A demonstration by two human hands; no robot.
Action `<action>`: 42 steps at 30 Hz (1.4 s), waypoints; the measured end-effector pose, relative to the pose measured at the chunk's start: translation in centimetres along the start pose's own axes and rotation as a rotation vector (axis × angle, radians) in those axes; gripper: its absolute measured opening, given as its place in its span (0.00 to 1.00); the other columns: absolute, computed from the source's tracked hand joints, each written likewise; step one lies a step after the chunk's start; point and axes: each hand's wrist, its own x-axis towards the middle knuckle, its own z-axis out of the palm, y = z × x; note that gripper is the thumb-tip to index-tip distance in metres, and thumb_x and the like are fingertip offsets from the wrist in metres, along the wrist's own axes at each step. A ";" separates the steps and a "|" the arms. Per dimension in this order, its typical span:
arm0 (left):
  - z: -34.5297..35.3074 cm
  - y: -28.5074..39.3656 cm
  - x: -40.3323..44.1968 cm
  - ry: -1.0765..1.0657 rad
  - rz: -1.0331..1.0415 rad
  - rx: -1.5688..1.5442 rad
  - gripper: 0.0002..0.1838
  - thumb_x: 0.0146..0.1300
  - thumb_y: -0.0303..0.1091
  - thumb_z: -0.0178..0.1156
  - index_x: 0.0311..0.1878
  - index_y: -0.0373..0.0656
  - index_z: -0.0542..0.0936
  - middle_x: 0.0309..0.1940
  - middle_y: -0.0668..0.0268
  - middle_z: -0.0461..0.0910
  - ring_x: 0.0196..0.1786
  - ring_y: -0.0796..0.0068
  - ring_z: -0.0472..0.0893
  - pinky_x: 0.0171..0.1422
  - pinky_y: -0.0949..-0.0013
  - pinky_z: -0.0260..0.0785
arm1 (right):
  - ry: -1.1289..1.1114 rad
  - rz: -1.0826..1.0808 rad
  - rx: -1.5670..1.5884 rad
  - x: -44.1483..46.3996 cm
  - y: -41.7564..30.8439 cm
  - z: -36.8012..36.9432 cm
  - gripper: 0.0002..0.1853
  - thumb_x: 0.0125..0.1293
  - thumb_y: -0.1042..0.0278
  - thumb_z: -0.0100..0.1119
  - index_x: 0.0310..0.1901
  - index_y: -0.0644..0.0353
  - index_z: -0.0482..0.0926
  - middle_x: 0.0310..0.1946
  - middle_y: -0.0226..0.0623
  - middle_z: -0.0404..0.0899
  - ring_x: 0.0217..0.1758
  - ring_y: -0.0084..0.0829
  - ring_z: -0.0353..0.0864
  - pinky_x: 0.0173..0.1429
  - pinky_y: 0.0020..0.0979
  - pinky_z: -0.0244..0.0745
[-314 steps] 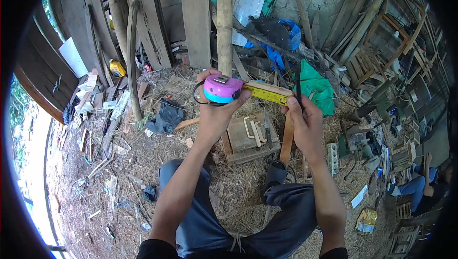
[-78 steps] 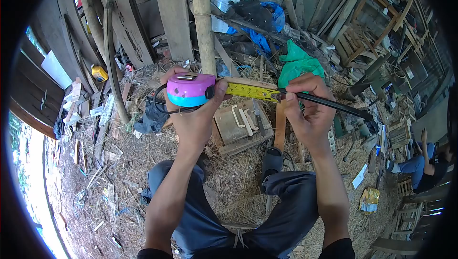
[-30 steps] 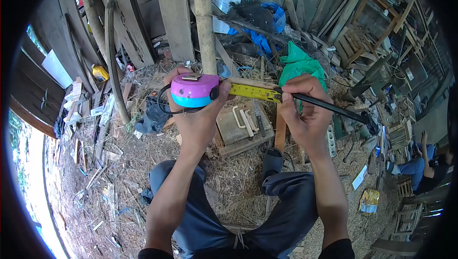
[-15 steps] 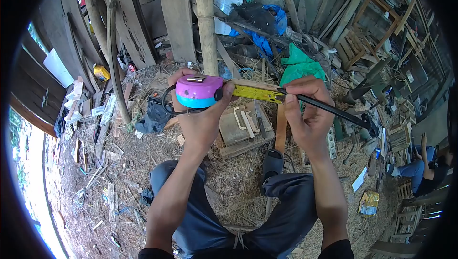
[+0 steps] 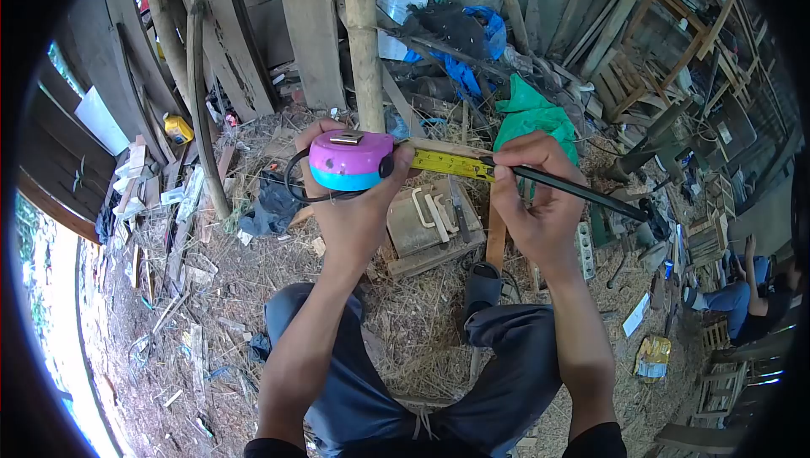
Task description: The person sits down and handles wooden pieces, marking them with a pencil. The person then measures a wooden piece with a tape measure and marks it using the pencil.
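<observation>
My left hand [image 5: 350, 213] is closed around a pink and blue tape measure [image 5: 350, 154], with a black strap looped at its left side. Out to the right runs the yellow tape blade [image 5: 447, 164], lying along a thin wooden strip [image 5: 439, 151] just behind it. My right hand [image 5: 544, 205] pinches a long black pencil [image 5: 582, 191], its tip at the blade near the right end. The right fingers also touch the end of the blade. How the far end of the strip is held is hidden by those fingers.
Below my hands a wooden block [image 5: 413, 234] carries pale bent handles [image 5: 426, 211] and a knife-like tool [image 5: 460, 217]. A green sheet [image 5: 536, 120] lies behind my right hand. A wooden post [image 5: 363, 53] stands ahead. At far right sits another person [image 5: 747, 298].
My right hand has shifted slightly left and up, and the pencil tip has moved a little left along the blade. The left hand and tape measure stay almost still.
</observation>
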 end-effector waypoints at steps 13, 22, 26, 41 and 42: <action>0.5 0.7 -0.1 -0.015 -0.007 -0.085 0.32 0.55 0.19 0.68 0.55 0.40 0.57 0.42 0.62 0.69 0.43 0.73 0.80 0.44 0.66 0.83 | -0.030 0.004 -0.042 -0.1 0.3 0.0 0.09 0.49 0.83 0.60 0.34 0.63 0.76 0.31 0.39 0.78 0.32 0.30 0.81 0.37 0.27 0.74; 0.0 -0.2 0.1 -0.015 0.058 0.120 0.31 0.54 0.21 0.69 0.54 0.40 0.58 0.42 0.64 0.69 0.43 0.76 0.79 0.44 0.72 0.81 | -0.043 0.017 -0.024 -0.2 0.3 -0.2 0.10 0.49 0.82 0.61 0.35 0.63 0.76 0.30 0.39 0.78 0.32 0.30 0.80 0.37 0.27 0.74; 0.4 0.2 0.0 0.001 0.023 -0.011 0.31 0.53 0.22 0.70 0.53 0.39 0.59 0.41 0.65 0.69 0.42 0.78 0.78 0.43 0.74 0.79 | -0.030 -0.003 -0.028 0.0 0.1 -0.1 0.10 0.49 0.82 0.60 0.35 0.63 0.76 0.31 0.39 0.78 0.32 0.30 0.80 0.37 0.27 0.74; 0.1 -0.6 -0.1 0.018 0.055 0.086 0.32 0.51 0.25 0.73 0.53 0.38 0.61 0.43 0.65 0.67 0.42 0.80 0.74 0.44 0.75 0.71 | -0.044 -0.030 -0.044 0.1 0.0 0.3 0.09 0.50 0.83 0.61 0.34 0.63 0.76 0.30 0.38 0.78 0.31 0.30 0.80 0.36 0.28 0.74; 0.1 -0.6 -0.1 0.016 0.064 0.104 0.32 0.51 0.25 0.73 0.53 0.38 0.61 0.43 0.65 0.67 0.42 0.80 0.74 0.45 0.75 0.71 | -0.047 -0.031 -0.053 0.1 0.0 0.3 0.09 0.50 0.83 0.61 0.34 0.63 0.76 0.30 0.38 0.78 0.31 0.30 0.79 0.36 0.28 0.74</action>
